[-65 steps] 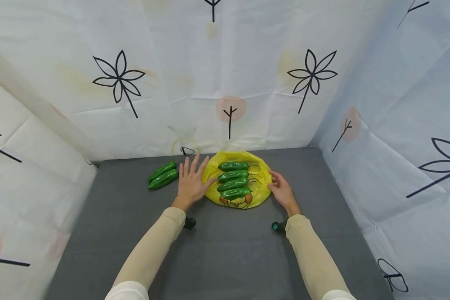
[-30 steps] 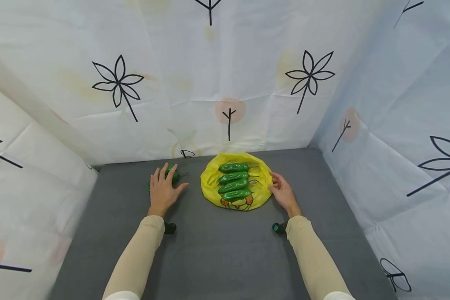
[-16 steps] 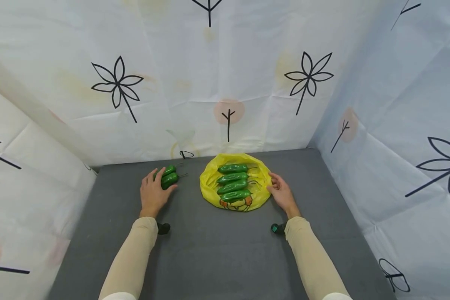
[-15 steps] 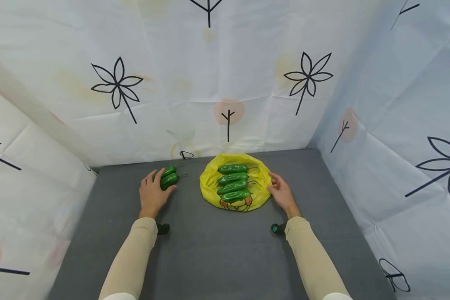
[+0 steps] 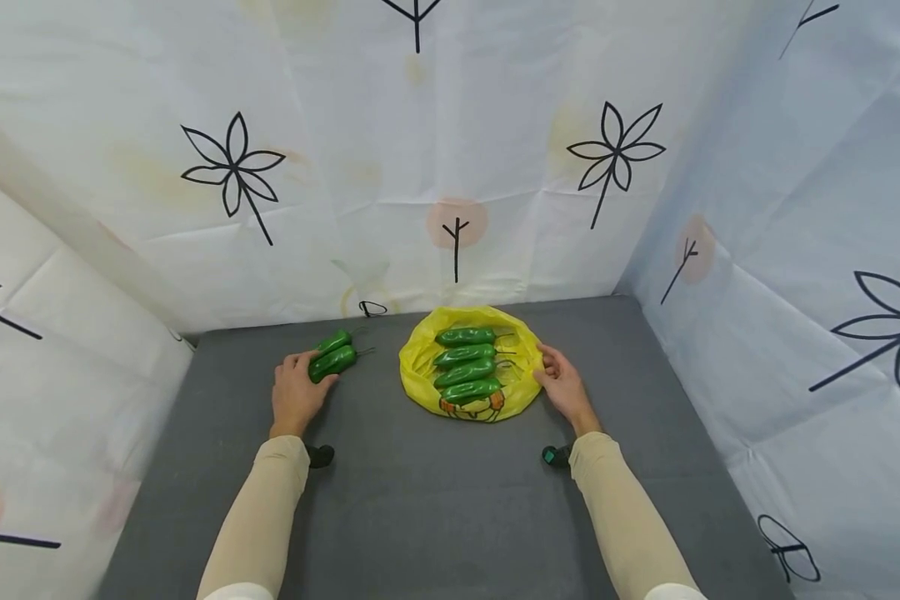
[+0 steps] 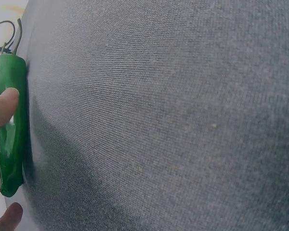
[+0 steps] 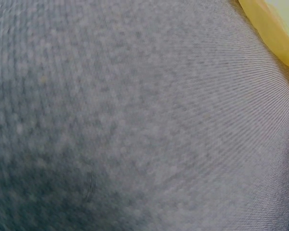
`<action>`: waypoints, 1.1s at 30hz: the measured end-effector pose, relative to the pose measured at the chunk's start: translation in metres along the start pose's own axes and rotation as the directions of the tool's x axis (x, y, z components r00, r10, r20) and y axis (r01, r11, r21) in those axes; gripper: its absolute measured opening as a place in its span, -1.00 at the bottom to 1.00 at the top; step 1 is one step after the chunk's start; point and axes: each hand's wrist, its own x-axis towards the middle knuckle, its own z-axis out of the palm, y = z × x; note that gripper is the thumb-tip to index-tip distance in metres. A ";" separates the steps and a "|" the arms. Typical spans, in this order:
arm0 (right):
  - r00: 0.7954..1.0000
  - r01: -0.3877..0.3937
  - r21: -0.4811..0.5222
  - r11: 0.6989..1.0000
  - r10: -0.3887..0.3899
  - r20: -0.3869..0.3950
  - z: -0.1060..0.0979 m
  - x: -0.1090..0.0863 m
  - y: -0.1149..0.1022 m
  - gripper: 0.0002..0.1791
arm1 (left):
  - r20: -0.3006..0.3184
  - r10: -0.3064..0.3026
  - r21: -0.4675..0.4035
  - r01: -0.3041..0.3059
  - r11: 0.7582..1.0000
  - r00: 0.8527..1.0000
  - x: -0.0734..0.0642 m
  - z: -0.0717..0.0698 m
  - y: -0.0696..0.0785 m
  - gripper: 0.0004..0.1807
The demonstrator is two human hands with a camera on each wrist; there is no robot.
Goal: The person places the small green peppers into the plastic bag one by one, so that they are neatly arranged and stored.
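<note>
Two green chili peppers lie side by side at the left of the table in the head view. My left hand point(image 5: 296, 392) grips the nearer green chili pepper point(image 5: 334, 363), its fingers at the left end and its thumb along the near side. In the left wrist view the thumb point(image 6: 4, 107) presses on that pepper's skin. The farther green chili pepper point(image 5: 335, 338) is partly covered. With thumb and fingers my right hand point(image 5: 565, 388) pinches the right rim of a yellow plastic bag point(image 5: 417, 367). Several green chili peppers point(image 5: 465, 356) lie in a row inside the bag.
A dark grey cloth point(image 5: 435, 500) covers the table. White printed sheets point(image 5: 345, 150) hang behind the table and at both sides. Dark wrist devices show beside both wrists.
My left hand has left the bag's left side, moved left to the two chili peppers and closed on the nearer one, which has shifted slightly left. The right hand stays at the bag's rim.
</note>
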 end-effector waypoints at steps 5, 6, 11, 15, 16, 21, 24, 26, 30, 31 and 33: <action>1.000 0.010 -0.013 1.000 -0.010 0.000 0.000 0.001 0.001 -0.40 | -0.010 0.009 0.012 -0.009 1.000 1.000 0.000 0.002 0.000 -0.44; 1.000 0.010 -0.015 1.000 -0.010 -0.001 0.000 0.001 0.001 -0.40 | -0.012 0.010 0.016 -0.010 1.000 1.000 0.000 0.002 0.000 -0.45; 1.000 0.020 -0.017 1.000 -0.020 -0.002 -0.001 0.000 0.002 -0.41 | -0.003 0.001 0.006 -0.001 1.000 1.000 -0.001 0.003 0.001 -0.48; 1.000 0.025 -0.008 1.000 -0.025 -0.005 -0.001 -0.001 0.002 -0.41 | 0.031 -0.024 -0.028 0.025 0.999 0.999 -0.001 0.005 0.001 -0.47; 1.000 0.027 -0.009 1.000 -0.027 -0.003 -0.001 -0.001 0.002 -0.41 | 0.042 -0.027 -0.031 0.028 0.999 0.999 -0.001 0.005 0.001 -0.46; 1.000 0.023 -0.009 1.000 -0.023 -0.002 -0.001 -0.001 0.001 -0.40 | 0.077 -0.036 -0.031 0.039 0.999 0.996 -0.002 0.006 0.002 -0.43; 1.000 0.026 0.004 1.000 -0.026 -0.003 0.000 -0.001 0.001 -0.40 | 0.078 -0.049 -0.051 0.053 0.997 0.996 -0.001 0.006 0.003 -0.43; 1.000 0.028 0.004 1.000 -0.028 -0.001 0.000 -0.001 0.001 -0.41 | 0.082 -0.064 -0.074 0.070 0.995 0.995 -0.002 0.007 0.004 -0.42; 1.000 0.030 -0.014 0.999 -0.030 -0.001 0.001 -0.002 0.001 -0.40 | 0.093 -0.104 -0.117 0.114 0.987 0.990 -0.002 0.008 0.005 -0.40; 1.000 0.030 -0.016 0.999 -0.030 -0.002 0.001 -0.002 0.001 -0.40 | 0.095 -0.109 -0.129 0.121 0.984 0.990 -0.002 0.008 0.005 -0.40; 0.999 0.033 -0.016 0.999 -0.033 -0.007 0.001 -0.001 0.001 -0.40 | 0.091 -0.109 -0.148 0.122 0.982 0.990 -0.001 0.007 0.007 -0.39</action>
